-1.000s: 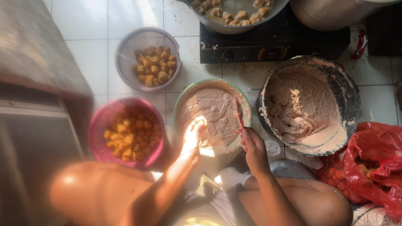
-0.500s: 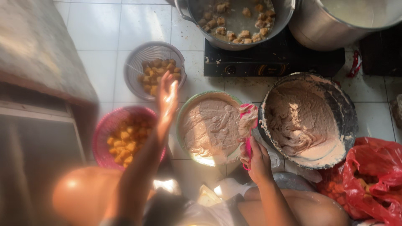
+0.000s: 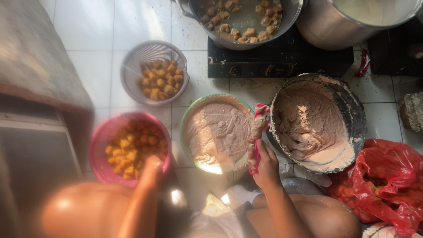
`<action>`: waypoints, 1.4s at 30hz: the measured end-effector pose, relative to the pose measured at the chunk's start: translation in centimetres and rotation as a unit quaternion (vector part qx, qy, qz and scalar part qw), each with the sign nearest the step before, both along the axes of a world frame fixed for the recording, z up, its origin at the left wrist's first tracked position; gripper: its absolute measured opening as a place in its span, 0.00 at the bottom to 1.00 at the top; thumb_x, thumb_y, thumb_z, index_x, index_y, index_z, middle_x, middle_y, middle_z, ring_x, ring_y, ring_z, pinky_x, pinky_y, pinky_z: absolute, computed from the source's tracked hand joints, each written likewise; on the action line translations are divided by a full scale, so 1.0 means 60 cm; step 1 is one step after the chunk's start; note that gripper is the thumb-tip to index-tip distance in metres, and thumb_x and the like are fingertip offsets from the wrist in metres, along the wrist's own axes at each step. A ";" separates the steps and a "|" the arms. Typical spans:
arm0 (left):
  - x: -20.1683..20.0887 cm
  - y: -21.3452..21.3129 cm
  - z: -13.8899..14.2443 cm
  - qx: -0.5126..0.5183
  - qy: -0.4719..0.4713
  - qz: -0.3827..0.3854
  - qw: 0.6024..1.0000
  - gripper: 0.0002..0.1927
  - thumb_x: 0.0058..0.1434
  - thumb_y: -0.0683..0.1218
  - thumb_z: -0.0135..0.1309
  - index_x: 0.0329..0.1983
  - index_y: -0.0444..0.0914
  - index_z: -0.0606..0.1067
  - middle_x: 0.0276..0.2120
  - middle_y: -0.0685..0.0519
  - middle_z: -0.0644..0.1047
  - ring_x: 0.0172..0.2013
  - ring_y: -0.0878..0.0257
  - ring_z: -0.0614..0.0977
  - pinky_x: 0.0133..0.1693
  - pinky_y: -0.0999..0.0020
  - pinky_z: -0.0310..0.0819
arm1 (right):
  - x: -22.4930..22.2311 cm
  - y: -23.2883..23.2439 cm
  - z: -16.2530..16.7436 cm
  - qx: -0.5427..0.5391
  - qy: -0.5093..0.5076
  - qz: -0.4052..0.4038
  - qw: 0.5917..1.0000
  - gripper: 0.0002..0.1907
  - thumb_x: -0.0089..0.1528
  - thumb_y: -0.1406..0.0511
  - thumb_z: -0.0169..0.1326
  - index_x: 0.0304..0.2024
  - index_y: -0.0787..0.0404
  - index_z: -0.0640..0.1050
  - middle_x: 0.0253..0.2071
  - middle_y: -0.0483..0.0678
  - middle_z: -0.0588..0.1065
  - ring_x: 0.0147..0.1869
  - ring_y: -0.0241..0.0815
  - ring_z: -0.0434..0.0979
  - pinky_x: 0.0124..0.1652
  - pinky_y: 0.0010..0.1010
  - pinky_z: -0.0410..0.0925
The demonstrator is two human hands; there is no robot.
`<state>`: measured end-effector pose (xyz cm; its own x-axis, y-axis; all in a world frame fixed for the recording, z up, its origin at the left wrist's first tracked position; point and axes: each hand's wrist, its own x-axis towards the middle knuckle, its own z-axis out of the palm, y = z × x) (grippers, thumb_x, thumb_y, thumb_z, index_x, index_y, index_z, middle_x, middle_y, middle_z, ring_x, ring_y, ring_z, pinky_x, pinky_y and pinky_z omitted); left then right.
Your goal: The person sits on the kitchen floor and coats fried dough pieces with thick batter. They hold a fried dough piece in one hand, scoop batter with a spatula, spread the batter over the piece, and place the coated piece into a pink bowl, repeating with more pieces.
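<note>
Batter clings to the pink spatula (image 3: 259, 132) gripped by the right hand (image 3: 264, 167); the left hand (image 3: 152, 169) (blurred, grip unreadable) has dropped from the white colander (image 3: 132, 57) to the pink basket (image 3: 99, 145).

sunlit white tiled floor (image 3: 88, 66), grey slab (image 3: 35, 57) at left.

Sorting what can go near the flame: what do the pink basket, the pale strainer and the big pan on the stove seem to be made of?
The pink basket looks like moulded plastic: matt, evenly coloured, slotted wall. The pale strainer also seems plastic, translucent white with fine ribs. The big pan looks like bare metal, grey with a dull sheen. The spatula in the right hand appears plastic or silicone; batter hides much.
</note>
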<state>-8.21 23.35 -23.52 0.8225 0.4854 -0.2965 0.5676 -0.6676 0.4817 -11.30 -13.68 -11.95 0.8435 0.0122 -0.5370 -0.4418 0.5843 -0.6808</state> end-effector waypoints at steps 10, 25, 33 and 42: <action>0.025 -0.070 0.041 0.230 -0.364 -0.204 0.879 0.07 0.71 0.40 0.51 0.48 0.42 0.77 0.43 0.51 0.80 0.45 0.53 0.81 0.49 0.60 0.76 | -0.023 0.002 -0.048 -0.093 -0.051 0.078 0.991 0.10 0.66 0.63 0.59 0.41 0.63 0.76 0.25 0.38 0.64 0.24 0.27 0.56 0.23 0.20 0.51; -0.066 -0.328 0.156 -0.448 -0.029 -0.213 0.868 0.15 0.70 0.48 0.47 0.47 0.32 0.75 0.36 0.47 0.81 0.40 0.60 0.85 0.45 0.65 0.78 | -0.035 -0.020 -0.040 -0.258 -0.128 0.073 0.955 0.09 0.63 0.64 0.62 0.40 0.62 0.77 0.28 0.38 0.73 0.30 0.27 0.67 0.31 0.21 0.63; -0.070 -0.345 0.133 -0.645 0.051 -0.054 0.760 0.17 0.67 0.49 0.54 0.47 0.29 0.73 0.39 0.46 0.77 0.39 0.56 0.84 0.45 0.57 0.84 | -0.037 -0.018 -0.027 -0.311 -0.205 0.071 0.926 0.10 0.65 0.63 0.60 0.43 0.63 0.77 0.33 0.37 0.76 0.35 0.24 0.72 0.36 0.19 0.67; -0.037 -0.345 0.184 -0.412 -0.142 -0.096 0.895 0.17 0.66 0.48 0.56 0.49 0.29 0.76 0.39 0.43 0.84 0.40 0.60 0.85 0.47 0.66 0.79 | -0.056 -0.010 -0.029 -0.251 -0.160 0.122 0.947 0.18 0.76 0.61 0.40 0.45 0.67 0.77 0.35 0.42 0.67 0.39 0.30 0.64 0.39 0.25 0.62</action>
